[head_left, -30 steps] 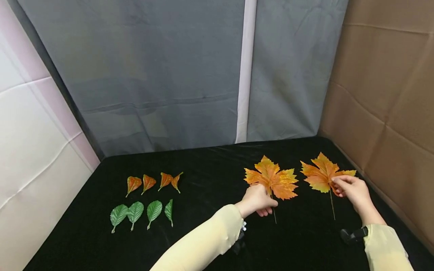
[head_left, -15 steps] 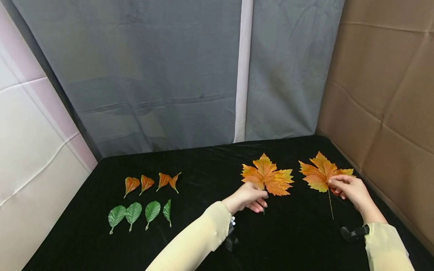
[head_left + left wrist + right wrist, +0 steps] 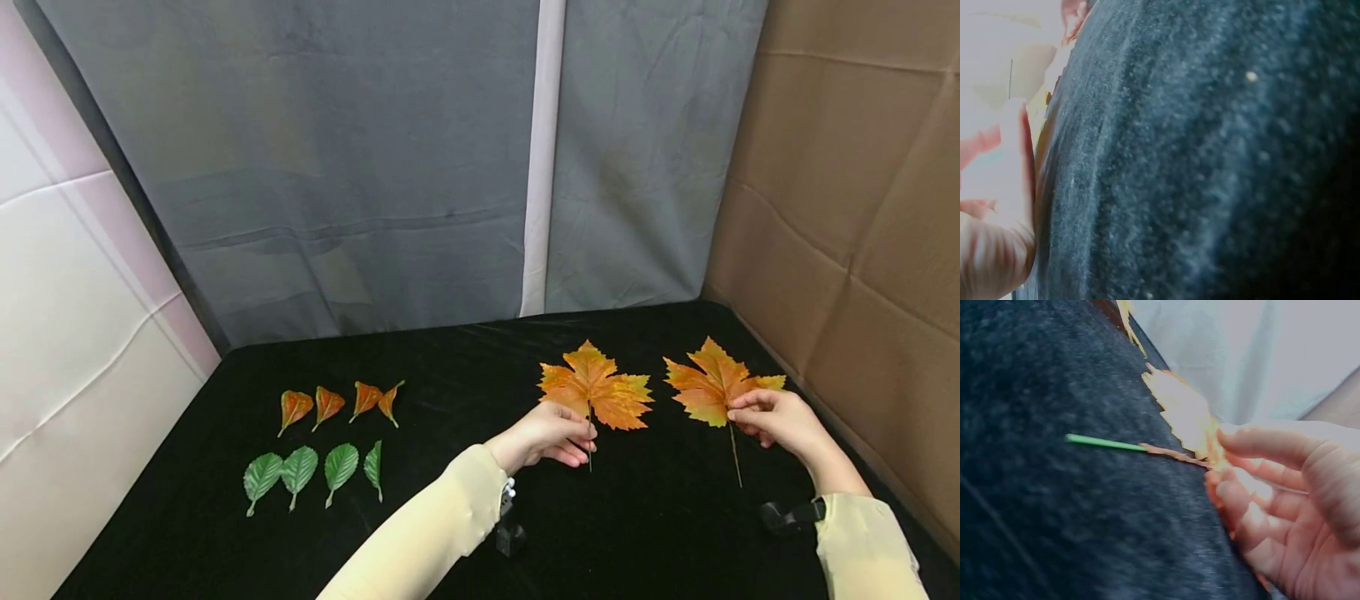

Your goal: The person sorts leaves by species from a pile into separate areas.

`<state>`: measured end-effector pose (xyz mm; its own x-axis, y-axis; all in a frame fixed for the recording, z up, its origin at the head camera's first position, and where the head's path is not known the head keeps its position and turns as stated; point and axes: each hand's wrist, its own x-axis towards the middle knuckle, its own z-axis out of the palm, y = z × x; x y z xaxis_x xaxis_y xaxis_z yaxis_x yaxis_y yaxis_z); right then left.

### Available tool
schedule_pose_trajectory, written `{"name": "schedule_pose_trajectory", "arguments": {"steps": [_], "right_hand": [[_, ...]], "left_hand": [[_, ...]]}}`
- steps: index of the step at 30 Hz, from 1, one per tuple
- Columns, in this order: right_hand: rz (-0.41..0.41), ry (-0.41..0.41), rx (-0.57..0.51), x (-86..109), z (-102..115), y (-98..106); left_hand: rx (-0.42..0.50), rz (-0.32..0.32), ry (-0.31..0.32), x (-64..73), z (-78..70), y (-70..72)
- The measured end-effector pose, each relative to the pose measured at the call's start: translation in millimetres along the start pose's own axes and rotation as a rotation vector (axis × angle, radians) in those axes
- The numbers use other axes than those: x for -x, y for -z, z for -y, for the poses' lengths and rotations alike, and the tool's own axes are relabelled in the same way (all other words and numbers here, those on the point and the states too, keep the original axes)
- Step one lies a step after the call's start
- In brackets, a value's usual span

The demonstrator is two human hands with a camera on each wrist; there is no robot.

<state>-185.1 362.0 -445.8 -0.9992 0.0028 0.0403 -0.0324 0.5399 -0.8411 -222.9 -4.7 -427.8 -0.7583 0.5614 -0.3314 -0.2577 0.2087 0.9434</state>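
Observation:
In the head view, my left hand [image 3: 551, 435] pinches the stem of an orange-yellow maple leaf [image 3: 596, 387] just below its blade. Farther right, my right hand [image 3: 783, 425] holds a second, similar maple leaf [image 3: 708, 383] at the base where its stem begins. The right wrist view shows thumb and fingertips pinching this maple leaf [image 3: 1185, 409], its stem ending in a green tip over the dark cloth. In the left wrist view, the left hand [image 3: 1004, 206] is overexposed at the left edge, and its grip is hard to make out.
On the black-covered table [image 3: 450, 500], small orange leaves [image 3: 327, 406] lie in a row at the left. Nearer me runs a row of green leaves [image 3: 300, 468]. A grey curtain [image 3: 375, 167] stands behind; a brown cloth wall [image 3: 855, 208] borders the right side.
The left hand has shifted slightly left and its maple leaf has turned, its stem now nearer upright in view. The right hand and its leaf have hardly moved. Both leaf rows stay put.

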Motion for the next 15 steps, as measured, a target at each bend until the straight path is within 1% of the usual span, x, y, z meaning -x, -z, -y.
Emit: {"name": "schedule_pose_trajectory", "arguments": {"steps": [3,6,15], "right_hand": [[0.040,-0.008,0.019,2.4,0.5,2.1],[0.071,-0.002,0.009,2.7,-1.8,2.5],[0.094,0.004,0.041,0.5,-2.0,3.9]], "left_hand": [[0.005,-0.012,0.000,0.6,0.3,0.4],[0.005,-0.027,-0.003,0.4,0.0,2.2],[0.014,-0.064,-0.021,0.0,0.4,6.6]]}}
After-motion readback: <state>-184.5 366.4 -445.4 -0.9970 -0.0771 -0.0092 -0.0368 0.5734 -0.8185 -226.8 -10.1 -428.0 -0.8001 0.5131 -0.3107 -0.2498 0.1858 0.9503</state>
